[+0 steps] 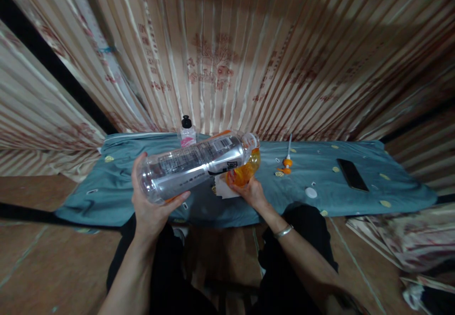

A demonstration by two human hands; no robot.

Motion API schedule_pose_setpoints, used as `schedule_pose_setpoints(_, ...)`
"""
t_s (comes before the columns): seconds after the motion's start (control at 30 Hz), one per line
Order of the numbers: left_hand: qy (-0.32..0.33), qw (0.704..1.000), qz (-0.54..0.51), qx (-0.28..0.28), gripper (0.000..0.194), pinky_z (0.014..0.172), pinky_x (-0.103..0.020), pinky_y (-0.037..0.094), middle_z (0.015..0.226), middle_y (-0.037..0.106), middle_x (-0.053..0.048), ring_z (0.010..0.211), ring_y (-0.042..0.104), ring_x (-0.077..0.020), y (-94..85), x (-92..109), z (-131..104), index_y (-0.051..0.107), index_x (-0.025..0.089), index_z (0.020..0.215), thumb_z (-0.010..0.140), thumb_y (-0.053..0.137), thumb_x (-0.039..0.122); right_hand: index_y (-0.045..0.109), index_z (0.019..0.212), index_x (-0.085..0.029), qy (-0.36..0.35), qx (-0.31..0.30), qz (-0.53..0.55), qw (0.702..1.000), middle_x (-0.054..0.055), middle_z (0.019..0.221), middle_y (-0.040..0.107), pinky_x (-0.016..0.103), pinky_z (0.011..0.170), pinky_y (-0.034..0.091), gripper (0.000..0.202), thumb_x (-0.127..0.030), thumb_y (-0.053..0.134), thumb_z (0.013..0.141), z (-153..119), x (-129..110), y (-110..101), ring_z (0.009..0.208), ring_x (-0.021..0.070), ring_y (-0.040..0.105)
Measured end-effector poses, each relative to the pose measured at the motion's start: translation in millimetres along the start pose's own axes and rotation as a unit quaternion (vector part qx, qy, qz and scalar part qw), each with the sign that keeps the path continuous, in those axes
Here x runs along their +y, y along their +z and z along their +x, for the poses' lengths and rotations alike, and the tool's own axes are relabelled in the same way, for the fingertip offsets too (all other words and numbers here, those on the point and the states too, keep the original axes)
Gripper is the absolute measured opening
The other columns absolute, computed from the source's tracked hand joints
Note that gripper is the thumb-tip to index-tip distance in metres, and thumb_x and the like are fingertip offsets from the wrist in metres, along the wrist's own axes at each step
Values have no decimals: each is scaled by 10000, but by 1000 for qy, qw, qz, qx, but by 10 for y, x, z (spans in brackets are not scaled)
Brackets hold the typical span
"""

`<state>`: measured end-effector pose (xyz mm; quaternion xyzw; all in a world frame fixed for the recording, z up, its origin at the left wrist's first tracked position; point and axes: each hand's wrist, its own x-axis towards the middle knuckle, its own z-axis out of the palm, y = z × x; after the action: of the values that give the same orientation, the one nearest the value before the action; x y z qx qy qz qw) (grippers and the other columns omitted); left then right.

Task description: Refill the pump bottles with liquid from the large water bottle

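My left hand [151, 208] is wrapped round the bottom end of a large clear plastic bottle [192, 163] with a silver label. The bottle lies tilted nearly on its side, its neck pointing right and a little up. Under that neck, my right hand [251, 190] grips a smaller bottle of orange liquid [245, 170]. Its mouth is hidden behind the big bottle, so I cannot tell whether the two touch. Below them is a white piece of paper [225, 188]. An orange pump top [287, 162] with its tube lies to the right.
Behind the big bottle stands a clear bottle with a black cap [186, 129]. A white round cap [311, 192] and a black phone [352, 175] lie at right on the green cloth [401, 182]. A pleated curtain [220, 59] hangs along the back.
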<state>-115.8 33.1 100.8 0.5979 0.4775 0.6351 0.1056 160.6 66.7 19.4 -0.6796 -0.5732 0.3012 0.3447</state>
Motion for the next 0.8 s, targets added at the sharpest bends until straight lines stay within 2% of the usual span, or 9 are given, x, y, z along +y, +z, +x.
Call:
schedule_pose_setpoints(0.23, -7, 1000, -1, 2, 1139, 1221, -519, 380, 1395, 562, -80, 1331, 552, -318, 8, 2, 2, 460, 299, 1520, 510, 973, 428, 569, 1364, -217, 13, 1, -17, 1000, 93, 1145, 782, 416, 932, 617, 690, -359, 849, 749, 27, 54, 27, 1076, 310, 758)
schedule_pose_setpoints(0.53, -38, 999, -4, 1, 1125, 1205, -549, 401, 1456, 535, -109, 1381, 514, -367, -1, 47, 3, 472, 290, 1501, 504, 972, 434, 586, 1334, -225, 7, 18, -25, 999, 107, 1106, 779, 403, 909, 625, 648, -344, 855, 756, 2, 22, 19, 1068, 311, 760)
schedule_pose_setpoints(0.8, -26, 1000, -4, -5, 1132, 1205, -559, 398, 1479, 522, -115, 1358, 536, -365, -2, 28, -5, 452, 288, 1524, 525, 967, 425, 599, 1287, -208, 9, 8, -14, 1000, 102, 1137, 778, 380, 905, 605, 583, -332, 843, 772, -6, -7, 1, 1090, 306, 752)
